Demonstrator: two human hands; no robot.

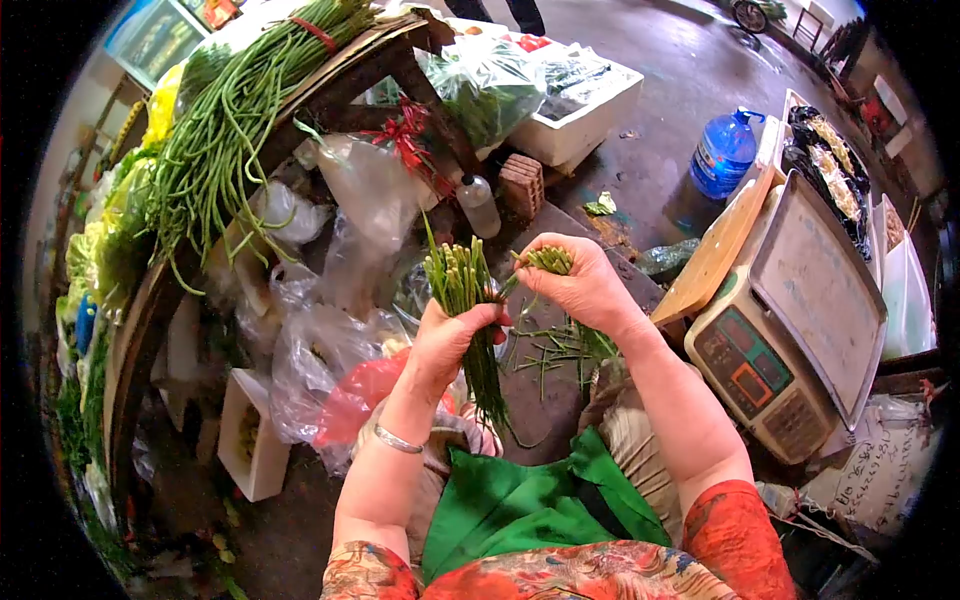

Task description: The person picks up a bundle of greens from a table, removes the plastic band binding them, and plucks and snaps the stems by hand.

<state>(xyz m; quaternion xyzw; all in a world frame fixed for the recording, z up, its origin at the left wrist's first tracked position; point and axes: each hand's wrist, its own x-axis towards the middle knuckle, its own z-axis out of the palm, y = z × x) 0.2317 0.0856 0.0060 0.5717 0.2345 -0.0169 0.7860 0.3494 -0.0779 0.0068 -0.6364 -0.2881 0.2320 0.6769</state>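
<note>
Green vegetable stalks [459, 282] stand bunched in our left hand [458, 340], raised above the floor [650, 150] in front of our lap, pale cut ends up and darker lower parts hanging below the fist. We keep the left fingers curled tightly round the bunch, thumb across its front. Just beside it, our right hand [578, 275] is bent closed about a smaller bunch [550, 261], whose cut ends show above the fingers; we cannot tell whether its fingertips touch the larger bunch.

Loose stems [550, 352] lie scattered on the floor beneath our hands. On our left, yardlong beans [215, 170] bound with a red band [315, 35] lie on a wooden stand [405, 80] and droop over the edge facing us. Below that edge we see clear plastic bags [325, 350], a red bag [362, 398] and a white foam box [252, 440]. Ahead, a plastic bottle [478, 207] stands beside a brick [522, 185]. To our right, a digital scale [745, 350] carries a metal pan [820, 290]; a wooden board [712, 258] leans along its left edge, and a blue water jug [725, 158] stands near the board's far corner.
</note>
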